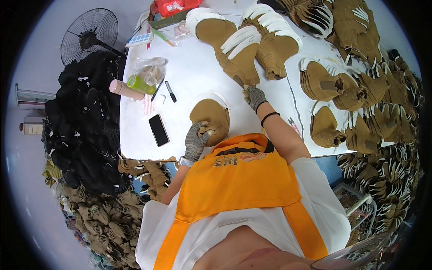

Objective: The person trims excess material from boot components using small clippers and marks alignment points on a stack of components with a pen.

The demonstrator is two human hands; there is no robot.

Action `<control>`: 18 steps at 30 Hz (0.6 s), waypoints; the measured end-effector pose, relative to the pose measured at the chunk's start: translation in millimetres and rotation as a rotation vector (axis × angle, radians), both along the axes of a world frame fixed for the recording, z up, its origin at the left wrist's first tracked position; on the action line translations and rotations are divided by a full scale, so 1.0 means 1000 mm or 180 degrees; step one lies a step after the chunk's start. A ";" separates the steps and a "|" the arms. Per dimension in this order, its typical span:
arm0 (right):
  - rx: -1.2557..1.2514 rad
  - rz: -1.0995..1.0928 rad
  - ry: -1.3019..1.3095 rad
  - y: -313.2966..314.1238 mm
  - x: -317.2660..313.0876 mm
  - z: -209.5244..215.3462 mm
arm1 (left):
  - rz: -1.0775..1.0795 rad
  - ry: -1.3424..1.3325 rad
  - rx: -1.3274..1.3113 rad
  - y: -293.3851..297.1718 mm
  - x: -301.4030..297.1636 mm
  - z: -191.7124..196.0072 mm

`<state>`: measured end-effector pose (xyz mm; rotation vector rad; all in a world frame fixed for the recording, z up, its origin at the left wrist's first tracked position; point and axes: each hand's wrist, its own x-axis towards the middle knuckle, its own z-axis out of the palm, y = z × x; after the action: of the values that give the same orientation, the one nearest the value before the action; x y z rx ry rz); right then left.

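My left hand [196, 143], in a grey knit glove with bare fingertips, grips the near side of a brown shoe upper [209, 114]. That upper lies on the white table [180, 130] close to my orange apron, its white edging turned away from me. My right hand [255, 97], gloved the same way, reaches forward with its fingers closed at the near end of another brown upper [242, 67]. This one belongs to an overlapping row of uppers with white strips. The right fingertips are partly hidden.
Beside my left hand lie a black phone [159, 130], a marker [170, 91], a green bottle [140, 84] and a pink tumbler [127, 89]. Small snips [294, 126] lie right of my right forearm. More brown uppers [320, 81] crowd the table's right side. A fan [89, 38] stands far left.
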<state>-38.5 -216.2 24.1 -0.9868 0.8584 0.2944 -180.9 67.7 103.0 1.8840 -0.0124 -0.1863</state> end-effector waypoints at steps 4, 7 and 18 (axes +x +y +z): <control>0.0055 0.0134 0.0425 -0.005 0.010 0.011 | 0.0031 -0.0080 0.0149 0.000 0.000 -0.002; -0.0123 0.0408 -0.0229 -0.006 0.027 0.016 | 0.0112 0.0180 -0.0244 -0.002 0.000 -0.001; -0.0186 0.0871 -0.0299 -0.030 0.025 -0.097 | -0.0062 -0.0051 -0.0069 -0.002 0.001 -0.004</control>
<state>-13.9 -246.1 -72.6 -1.1656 0.6493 0.4543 -180.3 65.2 98.8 1.8641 -0.0435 -0.1838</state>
